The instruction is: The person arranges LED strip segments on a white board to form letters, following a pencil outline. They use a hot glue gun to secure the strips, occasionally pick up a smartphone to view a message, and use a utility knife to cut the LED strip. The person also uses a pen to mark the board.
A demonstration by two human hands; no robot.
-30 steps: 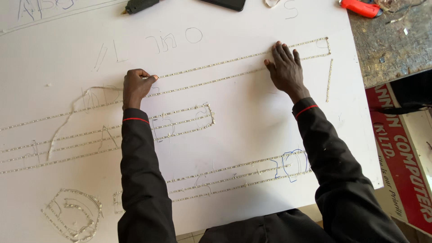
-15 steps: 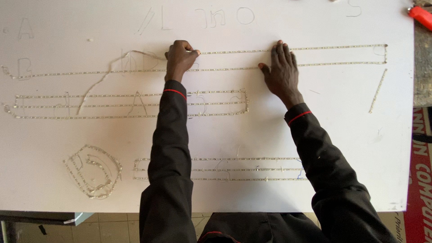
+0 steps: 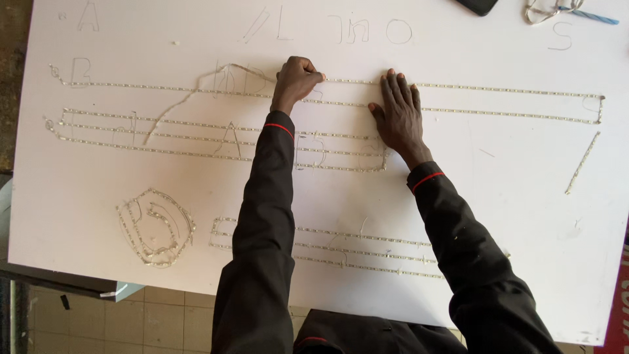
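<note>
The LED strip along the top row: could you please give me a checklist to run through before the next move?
1. Left hand pinching the LED strip: ok.
2. Right hand flat on the white board, fingertips at the strip: ok.
3. Strip right of the hands lies straight: ok.
4. Strip left of the left hand lies flat: not ok, a loose length lifts away.
5. Strip bonded under the fingers: cannot tell.

Beige floor tiles (image 3: 164, 321) are showing below the board's edge; a dark rough surface (image 3: 13, 78) is lying at left; daylight is falling evenly.
</note>
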